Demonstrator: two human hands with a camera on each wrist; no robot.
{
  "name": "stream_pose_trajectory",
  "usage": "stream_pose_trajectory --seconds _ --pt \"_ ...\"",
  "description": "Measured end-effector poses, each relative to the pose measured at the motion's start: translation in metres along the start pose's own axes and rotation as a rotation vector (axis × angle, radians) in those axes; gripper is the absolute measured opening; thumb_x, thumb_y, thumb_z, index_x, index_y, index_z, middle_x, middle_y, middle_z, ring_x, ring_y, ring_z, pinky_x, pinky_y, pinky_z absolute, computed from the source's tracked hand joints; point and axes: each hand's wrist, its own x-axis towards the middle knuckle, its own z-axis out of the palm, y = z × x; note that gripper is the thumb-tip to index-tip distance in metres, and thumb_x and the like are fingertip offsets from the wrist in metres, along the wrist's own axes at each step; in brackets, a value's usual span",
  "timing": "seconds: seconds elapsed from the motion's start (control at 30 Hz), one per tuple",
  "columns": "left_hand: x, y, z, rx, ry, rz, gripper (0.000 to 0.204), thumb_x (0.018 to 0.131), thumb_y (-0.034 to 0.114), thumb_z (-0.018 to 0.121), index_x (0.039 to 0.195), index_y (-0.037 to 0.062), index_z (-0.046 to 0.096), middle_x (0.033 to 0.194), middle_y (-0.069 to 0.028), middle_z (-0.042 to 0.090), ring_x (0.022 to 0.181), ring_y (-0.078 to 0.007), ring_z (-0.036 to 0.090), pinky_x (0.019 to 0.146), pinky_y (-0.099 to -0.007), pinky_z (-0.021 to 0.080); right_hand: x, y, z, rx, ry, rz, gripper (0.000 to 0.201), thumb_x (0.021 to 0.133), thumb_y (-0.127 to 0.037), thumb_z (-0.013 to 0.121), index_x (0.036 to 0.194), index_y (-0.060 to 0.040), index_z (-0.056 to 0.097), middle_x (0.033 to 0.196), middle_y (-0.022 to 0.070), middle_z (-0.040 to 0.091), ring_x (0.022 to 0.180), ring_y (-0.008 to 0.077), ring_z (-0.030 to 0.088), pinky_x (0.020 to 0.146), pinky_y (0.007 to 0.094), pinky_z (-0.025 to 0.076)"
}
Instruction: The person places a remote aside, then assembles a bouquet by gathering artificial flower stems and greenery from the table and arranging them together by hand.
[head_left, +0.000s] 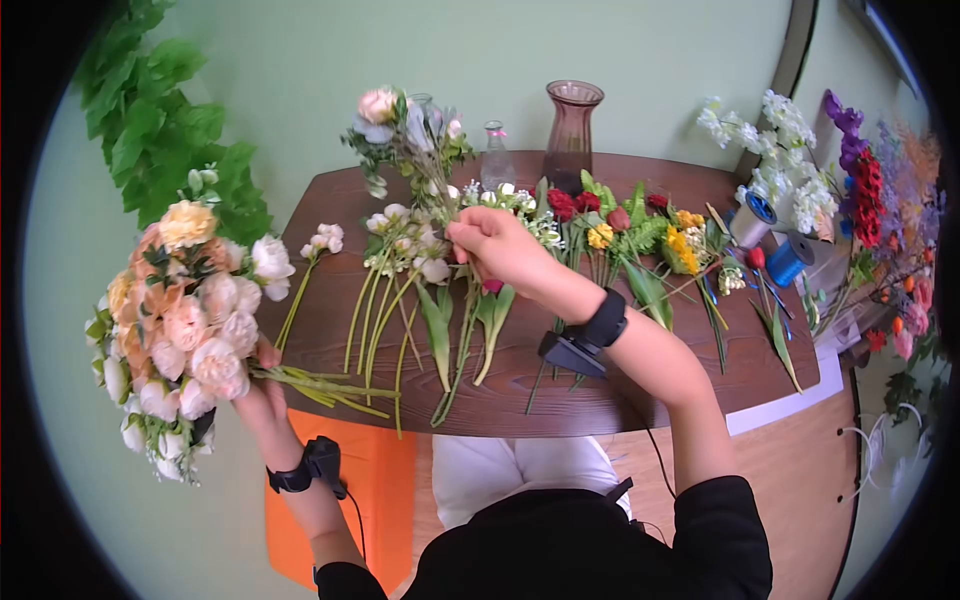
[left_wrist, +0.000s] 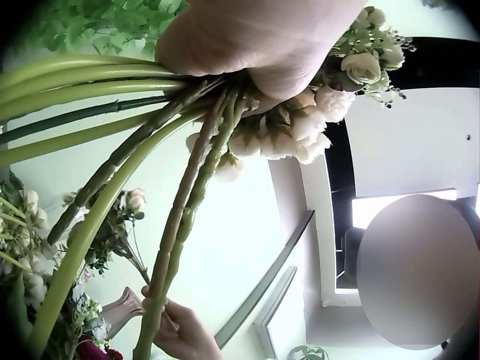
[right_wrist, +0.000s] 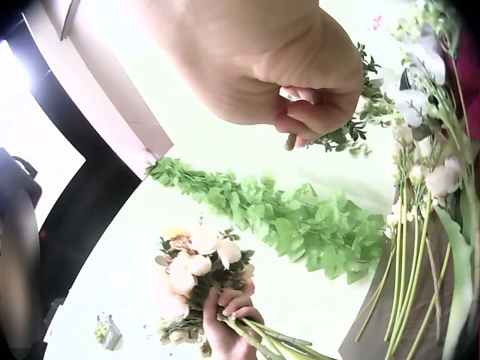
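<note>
At the table's left side my left hand grips a full bouquet of peach, cream and white flowers by its stems. The green stems fan out below the fist in the left wrist view. Over the middle of the table my right hand pinches the stem of a flower spray with a pale pink rose and blue-grey leaves. Its cut stem end shows just under the fingers in the right wrist view. The spray's head leans up and left, apart from the bouquet.
Loose white flowers, red flowers and yellow flowers lie across the dark wooden table. Behind them stand a purple glass vase and a small clear bottle. Ribbon spools sit at the right.
</note>
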Motion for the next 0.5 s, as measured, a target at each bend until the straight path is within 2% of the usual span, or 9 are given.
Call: stream_pose_trajectory --seconds 0.1,0.2,0.27,0.33,0.5 --pt "0.006 -0.001 0.001 -0.013 -0.019 0.016 0.012 0.082 0.015 0.052 0.085 0.0066 0.043 0.07 -0.0002 0.036 0.058 -0.01 0.033 0.051 -0.0227 0.029 -0.03 -0.016 -0.026 0.071 0.001 -0.113 0.016 0.086 -0.017 0.045 0.073 -0.0072 0.046 0.058 -0.0024 0.048 0.042 0.0037 0.035 0.038 0.0186 0.026" --pt "0.006 0.0 0.008 0.064 -0.058 0.038 0.022 0.081 0.023 0.053 0.091 0.0058 0.044 0.072 -0.0012 0.038 0.059 -0.011 0.035 0.052 -0.0234 0.03 -0.065 -0.032 -0.05 -0.005 0.105 -0.182 0.014 0.087 -0.02 0.044 0.078 -0.0093 0.046 0.057 -0.0049 0.047 0.043 0.0011 0.034 0.038 0.0168 0.024" --pt "0.002 0.001 0.028 0.005 0.032 0.032 0.011 0.082 0.011 0.049 0.081 0.006 0.039 0.069 -0.0003 0.033 0.057 -0.009 0.031 0.05 -0.0214 0.028 -0.088 -0.037 -0.07 -0.048 0.171 -0.187 0.013 0.087 -0.021 0.044 0.081 -0.0099 0.046 0.057 -0.0056 0.047 0.043 0.0006 0.034 0.038 0.0161 0.024" --pt "0.0 -0.001 0.031 -0.018 -0.007 0.01 0.011 0.082 0.01 0.048 0.081 0.0059 0.039 0.069 -0.0003 0.033 0.057 -0.009 0.031 0.05 -0.0214 0.028 -0.111 -0.035 -0.084 -0.126 0.316 -0.178 0.011 0.088 -0.02 0.043 0.084 -0.0104 0.047 0.057 -0.0054 0.046 0.045 0.0004 0.034 0.038 0.0162 0.024" --pt "-0.009 -0.004 0.045 -0.092 -0.065 -0.05 0.011 0.083 0.009 0.048 0.082 0.0057 0.038 0.069 -0.0003 0.032 0.057 -0.009 0.031 0.05 -0.021 0.029 -0.158 -0.017 -0.115 -0.076 0.455 -0.048 0.01 0.088 -0.018 0.043 0.082 -0.0102 0.046 0.057 -0.0041 0.047 0.041 0.0009 0.032 0.036 0.0155 0.022"
